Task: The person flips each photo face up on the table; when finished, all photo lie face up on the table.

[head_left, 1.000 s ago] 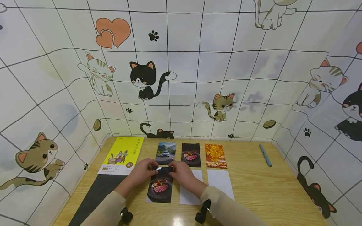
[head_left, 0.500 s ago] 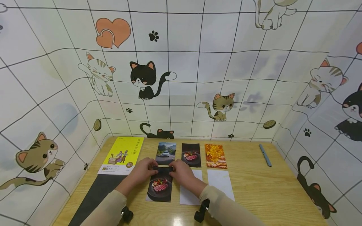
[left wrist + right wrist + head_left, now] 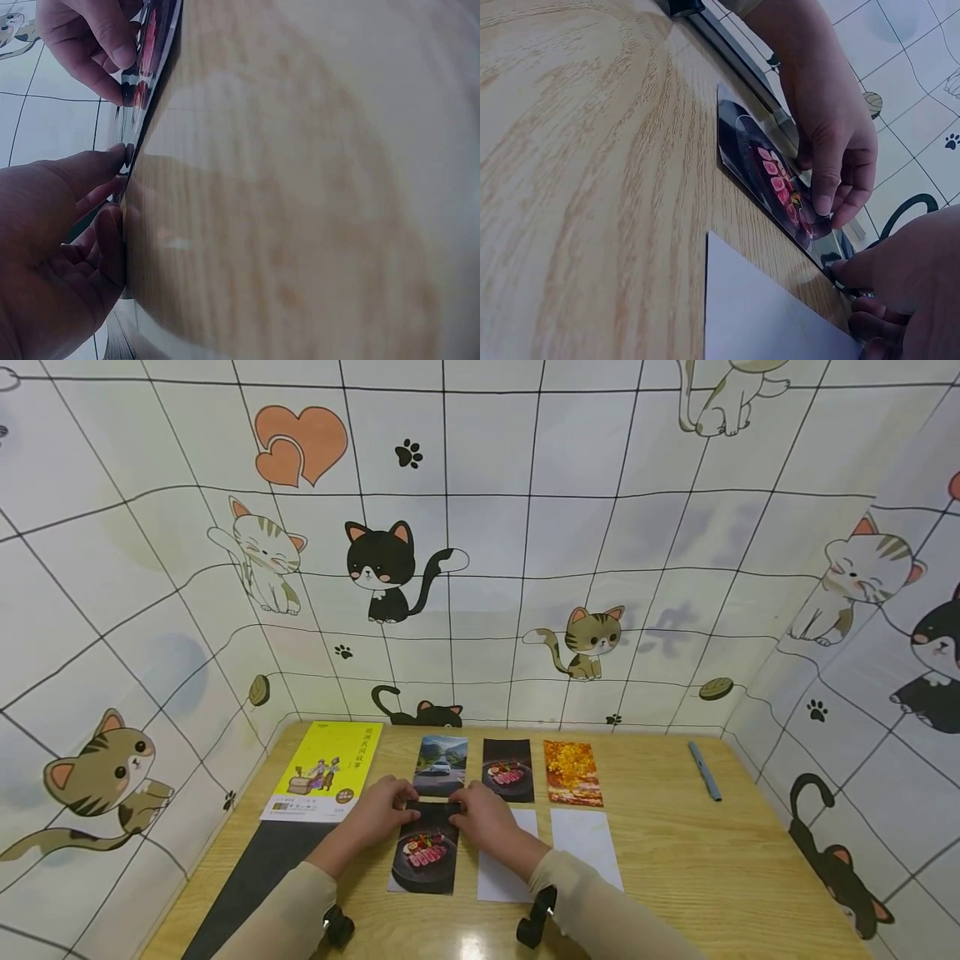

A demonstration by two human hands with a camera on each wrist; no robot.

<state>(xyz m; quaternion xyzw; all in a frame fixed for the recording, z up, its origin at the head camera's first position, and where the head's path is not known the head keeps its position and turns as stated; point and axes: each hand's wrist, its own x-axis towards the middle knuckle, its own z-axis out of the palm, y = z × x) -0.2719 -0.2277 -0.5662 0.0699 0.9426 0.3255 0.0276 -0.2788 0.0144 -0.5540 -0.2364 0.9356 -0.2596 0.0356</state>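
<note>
In the head view, a dark picture card [image 3: 424,864] showing sliced meat on a plate sits between both hands. A thin white edge peeks out at its lower left. My left hand [image 3: 377,817] pinches the far left corner with thumb and fingers. At the far right corner, my right hand [image 3: 486,823] pinches the same card. From the right wrist, the card [image 3: 761,161] appears close over the wood, the left hand's thumb on its face. Just beyond are a car-on-road card [image 3: 440,766], a second meat card [image 3: 507,771] and a yellow-tree card [image 3: 573,774].
Two white cards, one partly under the right forearm [image 3: 498,878] and one farther right [image 3: 587,850], lie on the wooden table [image 3: 697,877]. A yellow book [image 3: 330,768] and a dark sheet [image 3: 262,877] are at left. A blue pen [image 3: 703,772] lies at right.
The held card's near edge has shifted slightly away from me, and the bright glare along its far edge is gone. Both hands keep nearly the same place.
</note>
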